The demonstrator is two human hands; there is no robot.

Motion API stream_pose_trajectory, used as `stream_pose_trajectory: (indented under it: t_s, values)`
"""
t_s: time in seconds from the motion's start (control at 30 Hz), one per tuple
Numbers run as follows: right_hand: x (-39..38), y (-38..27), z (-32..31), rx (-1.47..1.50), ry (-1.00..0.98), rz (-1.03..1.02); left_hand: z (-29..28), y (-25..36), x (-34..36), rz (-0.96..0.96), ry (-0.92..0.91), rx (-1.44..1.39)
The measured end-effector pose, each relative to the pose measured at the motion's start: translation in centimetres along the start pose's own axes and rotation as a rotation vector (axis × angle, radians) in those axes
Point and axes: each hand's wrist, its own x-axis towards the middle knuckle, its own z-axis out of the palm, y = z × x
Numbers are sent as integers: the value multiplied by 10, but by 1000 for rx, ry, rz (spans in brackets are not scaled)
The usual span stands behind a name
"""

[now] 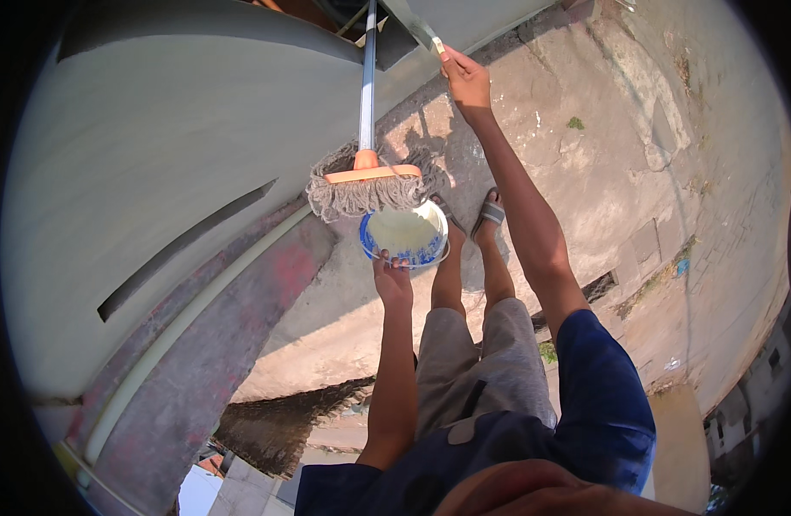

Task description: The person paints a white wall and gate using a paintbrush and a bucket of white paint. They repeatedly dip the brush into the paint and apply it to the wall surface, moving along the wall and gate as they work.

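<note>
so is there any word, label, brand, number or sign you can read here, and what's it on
No readable text: none can be made out on the bucket, the pale-handled tool, the mop or the wall.

- We see a bucket (428, 254) of smooth, plastic-looking blue, blotched with pale paint.
- Our hand tool (437, 45) has a smooth, pale handle.
- The pole (367, 99) looks to us like smooth metal, softly shiny.
- Its orange block (374, 174) seems smooth plastic; the mop strings (350, 199) are shaggy, matt fibre.
- We wear matt cloth shorts (503, 361) and a cloth shirt (603, 387).
- Around us, the wall (154, 146) is smooth and matt, the ground (550, 163) rough.
</note>
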Motion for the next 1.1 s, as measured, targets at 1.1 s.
stream_pose_trajectory:
  t_s: [1.1]
  values:
    - [-101, -279, 41, -393, -45, -96, -183, 152, -116, 170, 410, 115]
